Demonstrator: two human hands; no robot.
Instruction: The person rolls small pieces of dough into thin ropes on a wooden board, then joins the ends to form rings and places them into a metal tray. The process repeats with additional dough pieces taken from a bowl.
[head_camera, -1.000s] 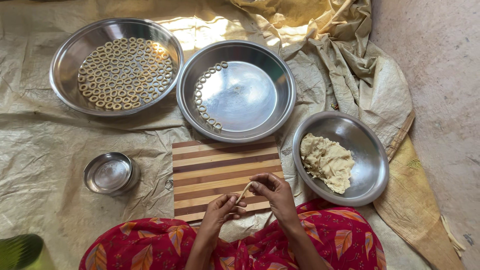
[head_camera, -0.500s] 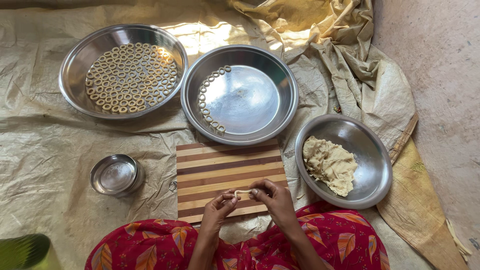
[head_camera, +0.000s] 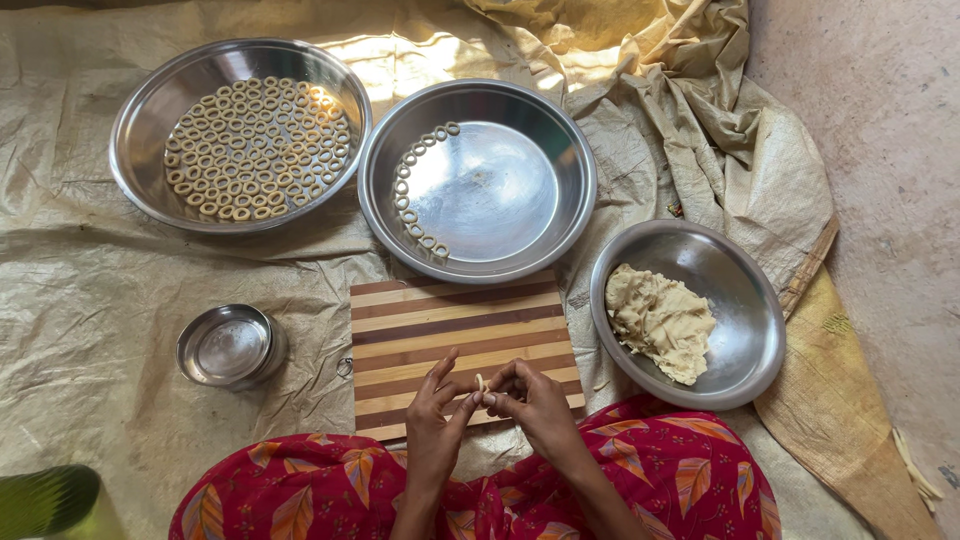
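A: What is the person wearing?
B: A red garment (head_camera: 640, 470) over the lap and knees, printed with orange and grey leaf shapes and small pale flower sprigs.
A: Any sleeves or jewellery?
B: Both forearms are bare; the left hand (head_camera: 437, 415) and right hand (head_camera: 535, 398) show no rings or bangles.

I see my left hand (head_camera: 437, 415) and right hand (head_camera: 535, 400) meeting fingertip to fingertip over the striped wooden board (head_camera: 450, 325), pinching a small dough strip (head_camera: 480, 383) between them. Right of my right hand sits a steel bowl (head_camera: 745, 300) of dough (head_camera: 660, 320); left of my left hand, a small steel cup (head_camera: 230, 347).
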